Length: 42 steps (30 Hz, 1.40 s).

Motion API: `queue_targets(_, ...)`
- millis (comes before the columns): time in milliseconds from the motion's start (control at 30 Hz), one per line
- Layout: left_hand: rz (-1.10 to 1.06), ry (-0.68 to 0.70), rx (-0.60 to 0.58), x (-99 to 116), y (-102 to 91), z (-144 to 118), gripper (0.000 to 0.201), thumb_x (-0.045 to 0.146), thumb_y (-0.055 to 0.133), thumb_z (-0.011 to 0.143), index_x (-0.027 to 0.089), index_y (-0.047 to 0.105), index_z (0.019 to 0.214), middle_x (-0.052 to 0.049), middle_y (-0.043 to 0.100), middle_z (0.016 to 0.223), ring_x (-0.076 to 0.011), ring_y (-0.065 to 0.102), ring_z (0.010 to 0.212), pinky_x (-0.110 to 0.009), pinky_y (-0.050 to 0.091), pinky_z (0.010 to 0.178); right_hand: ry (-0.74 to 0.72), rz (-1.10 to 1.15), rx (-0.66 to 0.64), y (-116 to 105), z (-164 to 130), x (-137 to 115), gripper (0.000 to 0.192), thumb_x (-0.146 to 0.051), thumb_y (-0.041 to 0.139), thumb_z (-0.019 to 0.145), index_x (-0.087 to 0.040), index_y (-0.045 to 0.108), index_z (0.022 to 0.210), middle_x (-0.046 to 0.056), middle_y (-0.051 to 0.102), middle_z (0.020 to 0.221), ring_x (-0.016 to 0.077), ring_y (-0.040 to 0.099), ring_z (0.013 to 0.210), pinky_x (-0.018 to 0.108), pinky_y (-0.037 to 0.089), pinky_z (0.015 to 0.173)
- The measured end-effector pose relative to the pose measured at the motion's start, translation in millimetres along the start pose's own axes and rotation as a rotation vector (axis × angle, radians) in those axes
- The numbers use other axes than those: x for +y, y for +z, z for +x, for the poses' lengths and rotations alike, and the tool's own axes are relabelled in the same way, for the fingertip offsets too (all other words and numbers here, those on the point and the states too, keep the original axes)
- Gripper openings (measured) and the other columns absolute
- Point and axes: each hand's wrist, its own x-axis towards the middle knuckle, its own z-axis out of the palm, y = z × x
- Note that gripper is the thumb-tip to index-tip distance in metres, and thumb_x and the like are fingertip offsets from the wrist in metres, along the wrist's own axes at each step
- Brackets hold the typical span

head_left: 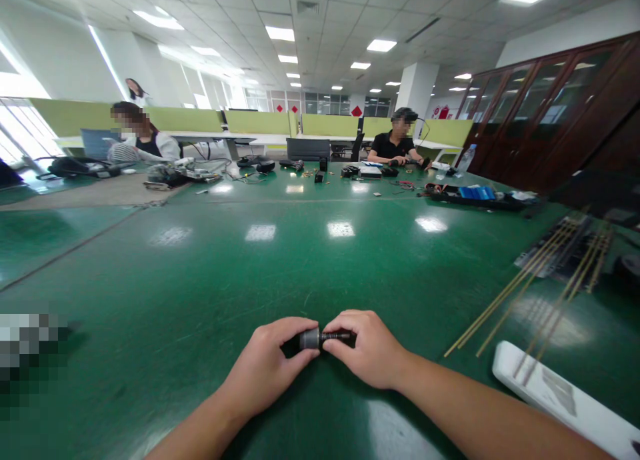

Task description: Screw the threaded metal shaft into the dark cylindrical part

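Low in the middle of the head view, my left hand (267,360) grips a short dark-grey cylinder (311,339), thumb below and fingers above it. From its right end runs a thin dark ridged shaft (332,336), which my right hand (373,350) pinches between thumb and fingers. Cylinder and shaft lie in one line, level, just over the green tabletop (300,273). Whether they are joined at the collar cannot be made out. Both palms hide the outer ends of the piece.
Thin yellow rods (520,283) lie on the right, by a white elongated case (560,393). Across the table are a black tray (470,193) with blue items and a heap of parts (180,172). Two people sit at the far side, and another stands behind at left.
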Motion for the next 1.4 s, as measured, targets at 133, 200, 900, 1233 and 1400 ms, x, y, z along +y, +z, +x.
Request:
queue_targets(133,0.01,0.021,0.021,-1.2,-1.3,-0.4,0.032,0.025,0.074,0.084,0.03,0.069,0.116,-0.002,0.071,0.111,-0.0223,0.068,0.104,-0.034,0.055,0.095,0.0,0.001,0.008,-0.5,-0.4,-0.1,0.01,-0.024,0.07,0.086,-0.022,0.075,0.095,0.002,0.074,0.089,0.018,0.067,0.083,0.028,0.046,0.075)
queue_targets(200,0.014,0.025,0.019,-1.5,-1.5,-0.8,0.032,0.025,0.073,0.085,0.03,0.069,0.116,-0.002,0.071,0.111,-0.0224,0.068,0.104,-0.034,0.055,0.095,-0.004,0.007,0.011,-0.8,-0.7,-0.4,0.01,-0.024,0.071,0.085,-0.022,0.075,0.094,0.002,0.074,0.088,0.0178,0.067,0.082,0.028,0.045,0.075)
queue_targets(900,0.019,0.021,0.01,-1.8,-2.2,-1.4,0.035,0.026,0.074,0.085,0.037,0.066,0.117,0.005,0.07,0.113,-0.0167,0.066,0.106,-0.029,0.051,0.097,0.035,0.058,0.027,0.4,-1.6,0.8,0.008,-0.024,0.073,0.083,-0.023,0.076,0.09,-0.001,0.073,0.084,0.0152,0.065,0.078,0.026,0.043,0.072)
queue_targets(1233,0.02,0.023,0.03,-5.2,-4.3,-2.6,0.038,0.025,0.075,0.085,0.04,0.064,0.117,0.01,0.069,0.114,-0.014,0.065,0.106,-0.026,0.05,0.097,0.097,0.088,0.026,1.4,-0.6,2.1,0.007,-0.025,0.072,0.083,-0.023,0.076,0.088,-0.002,0.072,0.079,0.0139,0.063,0.072,0.025,0.042,0.067)
queue_targets(1400,0.028,0.035,0.036,-5.8,-4.8,-1.6,0.037,0.025,0.074,0.086,0.04,0.063,0.118,0.01,0.069,0.114,-0.0138,0.065,0.106,-0.026,0.05,0.097,0.111,0.103,0.029,0.9,-0.6,1.8,0.007,-0.025,0.072,0.083,-0.023,0.076,0.088,-0.002,0.072,0.078,0.0135,0.063,0.07,0.025,0.042,0.066)
